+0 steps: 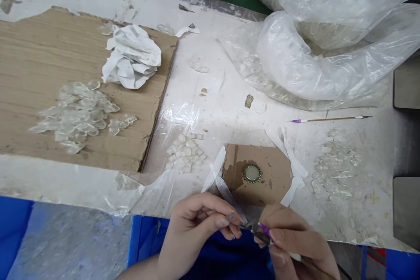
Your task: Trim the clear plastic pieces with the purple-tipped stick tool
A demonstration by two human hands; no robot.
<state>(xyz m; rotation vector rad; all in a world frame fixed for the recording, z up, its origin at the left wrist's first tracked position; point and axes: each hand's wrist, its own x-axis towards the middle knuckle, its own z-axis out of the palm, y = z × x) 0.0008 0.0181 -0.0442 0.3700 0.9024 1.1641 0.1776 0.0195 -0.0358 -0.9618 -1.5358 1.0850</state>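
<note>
A white-coated bench (226, 63) carries all items and has a blue crate (149, 232) below its near edge. A large clear plastic bag (328, 59) lies at the far right, with clear flakes visible inside. A corrugated cardboard sheet (55, 78) occupies the left side and bears a crumpled white paper wad (131, 57) and a loose heap of clear flakes (75, 116).

Nearer the hands, a small cardboard patch (274, 170) is fixed to the bench with white tape strips (295, 162). A crown bottle cap (252, 173) sits on it, underside up. Small white square pieces (185, 153) lie to its left, and a band of clear flakes (334, 166) lies to its right. A spare wood-handled pick (328, 119) rests beyond.

The purple-banded tool (264, 229) is located at the near bench edge, held between both hands. The right hand (292, 238) has a closed grip around its slim shaft. The left hand (197, 223) has a narrow pinch at the tool's metal end; any item held there is too small to identify.

The tool is judged light, stiff and slender. Take hold of the shaft behind the purple band.
</note>
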